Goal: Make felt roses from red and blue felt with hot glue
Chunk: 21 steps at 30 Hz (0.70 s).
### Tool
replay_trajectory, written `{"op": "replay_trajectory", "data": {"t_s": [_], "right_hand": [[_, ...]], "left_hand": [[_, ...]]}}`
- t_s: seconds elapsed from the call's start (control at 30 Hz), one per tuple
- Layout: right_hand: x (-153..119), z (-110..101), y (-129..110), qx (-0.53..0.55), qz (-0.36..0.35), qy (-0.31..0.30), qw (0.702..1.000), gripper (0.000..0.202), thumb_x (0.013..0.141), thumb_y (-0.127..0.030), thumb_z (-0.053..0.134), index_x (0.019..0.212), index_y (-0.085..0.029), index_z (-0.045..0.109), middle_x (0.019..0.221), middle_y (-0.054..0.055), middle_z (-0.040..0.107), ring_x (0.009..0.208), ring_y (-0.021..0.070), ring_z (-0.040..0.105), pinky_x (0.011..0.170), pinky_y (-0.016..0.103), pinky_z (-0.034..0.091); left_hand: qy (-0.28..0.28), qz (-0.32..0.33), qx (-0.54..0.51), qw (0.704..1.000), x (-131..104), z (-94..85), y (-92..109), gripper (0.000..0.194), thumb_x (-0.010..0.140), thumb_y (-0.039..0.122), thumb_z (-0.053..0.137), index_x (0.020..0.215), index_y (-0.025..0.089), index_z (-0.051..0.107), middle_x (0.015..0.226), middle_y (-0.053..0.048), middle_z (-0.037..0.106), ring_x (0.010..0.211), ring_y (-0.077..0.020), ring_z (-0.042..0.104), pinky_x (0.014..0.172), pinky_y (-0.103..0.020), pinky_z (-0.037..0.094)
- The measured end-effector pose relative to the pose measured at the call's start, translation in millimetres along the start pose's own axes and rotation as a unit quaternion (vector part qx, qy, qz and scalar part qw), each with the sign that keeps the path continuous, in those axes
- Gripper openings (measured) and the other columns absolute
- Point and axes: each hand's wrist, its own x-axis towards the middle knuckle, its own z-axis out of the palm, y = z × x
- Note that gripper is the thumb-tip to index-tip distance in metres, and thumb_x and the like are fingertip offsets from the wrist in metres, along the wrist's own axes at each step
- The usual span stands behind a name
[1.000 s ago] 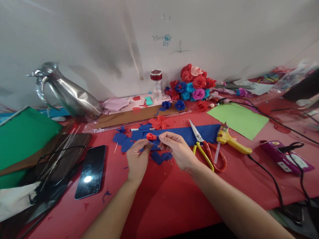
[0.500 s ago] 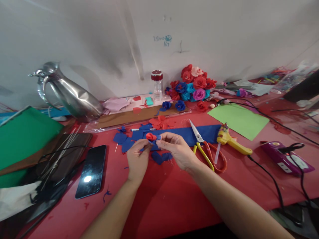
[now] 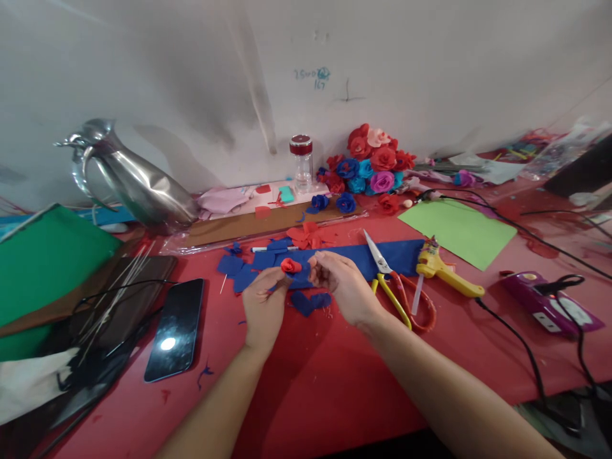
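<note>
Between the fingertips of my left hand (image 3: 266, 298) is a small rolled red paper flower (image 3: 290, 266), its rolled top facing up and to the side. My right hand (image 3: 335, 280) is just right of the flower, apart from it, with thumb and fingertips drawn together; whether anything lies between them is too small to tell. Blue paper pieces (image 3: 306, 302) and a long blue strip (image 3: 351, 255) lie beneath and behind the hands. Cut red paper (image 3: 310, 236) rests beyond the flower. Scissors (image 3: 393, 287) with red and yellow handles lie right of my right hand.
A yellow glue gun (image 3: 447, 275), green sheet (image 3: 459, 231) and purple power strip (image 3: 549, 303) sit at right. A phone (image 3: 176, 328) and metal jug (image 3: 143, 182) are left. Behind stand a glass jar (image 3: 303, 167) and paper roses (image 3: 373, 162).
My right hand has come away from the flower, its fingers now apart from it. My left hand still holds the flower in nearly the same place.
</note>
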Motion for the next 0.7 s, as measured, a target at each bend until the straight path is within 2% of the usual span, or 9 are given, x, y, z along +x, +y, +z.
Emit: {"op": "replay_trajectory", "data": {"t_s": [0.3,0.43,0.53,0.7], "right_hand": [[0.1,1.6,0.8,-0.005,0.017,-0.003,1.0,0.039,0.067,-0.058,0.073,0.062,-0.02,0.066,0.057,0.001,0.059,0.061,0.0148,0.051,0.062,0.029,0.039],[-0.3,1.7,0.0,0.007,0.004,0.0,1.0,0.041,0.069,-0.058,0.071,0.057,-0.02,0.064,0.056,0.001,0.058,0.058,0.014,0.049,0.061,0.029,0.038],[0.0,1.4,-1.8,0.013,-0.016,0.025,0.999,0.042,0.07,-0.056,0.072,0.051,-0.02,0.062,0.053,0.001,0.056,0.056,0.0137,0.048,0.058,0.029,0.036],[1.3,1.3,-3.5,0.02,-0.01,0.054,0.998,0.04,0.063,-0.053,0.077,0.048,-0.02,0.061,0.051,0.0,0.055,0.054,0.0128,0.045,0.057,0.028,0.034]], "left_hand": [[-0.021,-0.005,-0.019,1.0,0.2,0.3,-0.2,0.012,0.075,0.019,0.062,0.069,0.021,0.073,0.075,-0.002,0.069,0.076,-0.0184,0.063,0.076,-0.032,0.053],[-0.011,-0.009,-0.014,1.0,1.0,0.4,-3.6,0.012,0.073,0.019,0.063,0.062,0.02,0.068,0.072,-0.001,0.067,0.07,-0.0162,0.059,0.069,-0.029,0.05],[0.007,-0.007,-0.016,1.0,1.2,-0.1,-4.3,0.014,0.071,0.016,0.062,0.057,0.02,0.063,0.068,0.001,0.064,0.066,-0.0148,0.057,0.065,-0.027,0.048],[0.009,-0.005,-0.034,0.999,-0.3,-1.0,-4.8,0.012,0.071,0.015,0.063,0.061,0.021,0.068,0.076,0.0,0.071,0.075,-0.017,0.064,0.074,-0.03,0.053]]}}
